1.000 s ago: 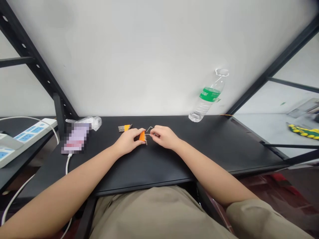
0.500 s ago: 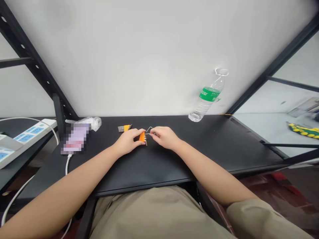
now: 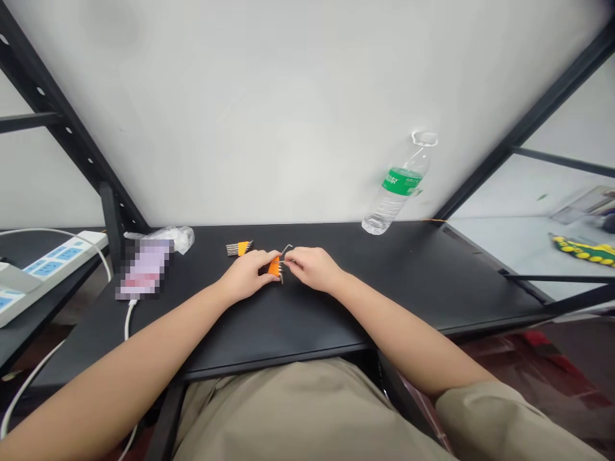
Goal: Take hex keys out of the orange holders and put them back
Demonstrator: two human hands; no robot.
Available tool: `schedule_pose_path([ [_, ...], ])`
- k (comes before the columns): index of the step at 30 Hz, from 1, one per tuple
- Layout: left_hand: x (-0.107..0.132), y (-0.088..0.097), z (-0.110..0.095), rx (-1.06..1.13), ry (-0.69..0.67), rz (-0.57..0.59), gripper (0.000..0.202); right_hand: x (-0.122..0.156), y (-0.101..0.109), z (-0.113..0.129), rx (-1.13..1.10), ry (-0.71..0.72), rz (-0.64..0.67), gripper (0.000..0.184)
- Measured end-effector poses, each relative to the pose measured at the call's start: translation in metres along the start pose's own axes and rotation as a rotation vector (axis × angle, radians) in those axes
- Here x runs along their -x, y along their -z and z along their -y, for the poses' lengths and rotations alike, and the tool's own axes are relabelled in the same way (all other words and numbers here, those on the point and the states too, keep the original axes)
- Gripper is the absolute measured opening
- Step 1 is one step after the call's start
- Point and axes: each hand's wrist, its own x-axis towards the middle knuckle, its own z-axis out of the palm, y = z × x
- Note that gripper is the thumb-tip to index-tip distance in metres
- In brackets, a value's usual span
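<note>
My left hand (image 3: 248,274) is closed around an orange hex key holder (image 3: 273,267), with short ends of hex keys poking out of its right side. Close beside it, my right hand (image 3: 314,266) pinches a thin hex key (image 3: 280,261) whose tip meets the holder; whether it sits in a slot I cannot tell. A loose L-shaped hex key (image 3: 287,248) lies on the black table just behind my fingers. Behind my left hand rests a second orange holder (image 3: 244,246) filled with several hex keys.
A clear plastic bottle (image 3: 401,182) with a green label leans on the wall at the back right. To the left lie a blurred-out phone (image 3: 145,267) on a white cable, a crumpled plastic bag (image 3: 182,239) and a white power strip (image 3: 57,266). Black metal frames flank the table.
My right hand has shifted slightly left toward the orange holder, bringing the pinched hex key closer in. The left hand keeps its hold, and the view has moved a little.
</note>
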Motion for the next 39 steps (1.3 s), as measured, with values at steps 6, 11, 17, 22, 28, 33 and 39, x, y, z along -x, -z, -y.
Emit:
schedule_pose_path([
  [6, 0.000, -0.001, 0.002, 0.007, 0.013, -0.014, 0.055, 0.000, 0.003, -0.009, 0.008, -0.021, -0.013, 0.015],
  [11, 0.000, -0.002, 0.004, 0.024, 0.036, -0.022, 0.055, 0.001, 0.002, -0.013, 0.006, -0.004, -0.002, 0.014],
  [17, 0.000, -0.001, 0.003, 0.018, 0.033, -0.018, 0.055, 0.002, 0.001, -0.012, 0.017, 0.005, -0.010, 0.015],
  [22, 0.000, -0.002, 0.004, 0.011, 0.033, -0.014, 0.056, 0.002, 0.001, -0.010, 0.029, 0.013, -0.018, 0.015],
  [28, 0.000, -0.003, 0.005, 0.009, 0.025, -0.013, 0.055, 0.003, 0.002, -0.008, 0.050, 0.018, -0.027, 0.018],
  [33, 0.000, -0.003, 0.005, 0.025, 0.028, -0.019, 0.057, 0.002, 0.000, -0.011, 0.055, 0.029, -0.029, 0.015],
  [39, 0.000, -0.001, 0.003, 0.031, 0.035, -0.024, 0.056, 0.002, -0.002, -0.012, 0.073, 0.047, -0.044, 0.017],
])
